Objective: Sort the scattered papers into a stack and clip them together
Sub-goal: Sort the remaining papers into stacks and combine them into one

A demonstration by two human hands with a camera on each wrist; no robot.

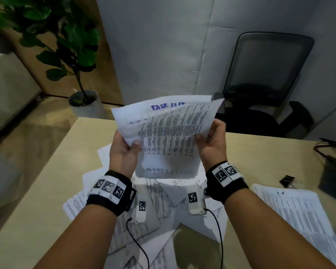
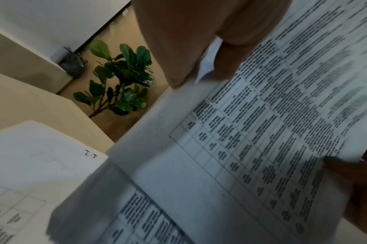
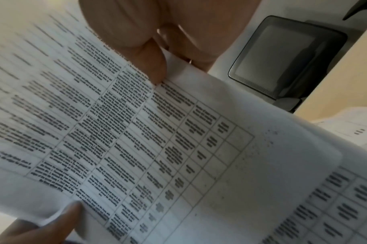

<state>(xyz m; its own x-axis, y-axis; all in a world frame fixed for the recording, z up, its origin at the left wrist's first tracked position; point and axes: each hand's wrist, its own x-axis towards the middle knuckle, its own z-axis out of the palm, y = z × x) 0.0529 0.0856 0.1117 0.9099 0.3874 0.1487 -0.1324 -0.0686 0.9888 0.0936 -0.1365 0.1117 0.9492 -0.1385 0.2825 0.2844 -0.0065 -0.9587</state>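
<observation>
I hold a bundle of printed sheets (image 1: pixel 167 136) upright above the desk, a page with blue handwriting showing behind the front one. My left hand (image 1: pixel 124 150) pinches its left edge, thumb on the front. My right hand (image 1: pixel 211 140) grips the right edge. The left wrist view shows the table-printed sheets (image 2: pixel 251 140) under my left hand (image 2: pixel 199 54). In the right wrist view the sheets (image 3: pixel 136 140) are pinched by my right hand (image 3: pixel 153 54). Several more papers (image 1: pixel 159 210) lie scattered on the desk beneath. A separate pile (image 1: pixel 299 216) lies at the right. Black binder clips (image 1: pixel 288 180) sit beyond that pile.
The light wooden desk (image 1: pixel 47 191) stretches left of the papers. A black office chair (image 1: pixel 264 84) stands behind the desk. A potted plant (image 1: pixel 74 61) stands at the far left on the floor. A dark object with cables (image 1: pixel 334 167) lies at the desk's right edge.
</observation>
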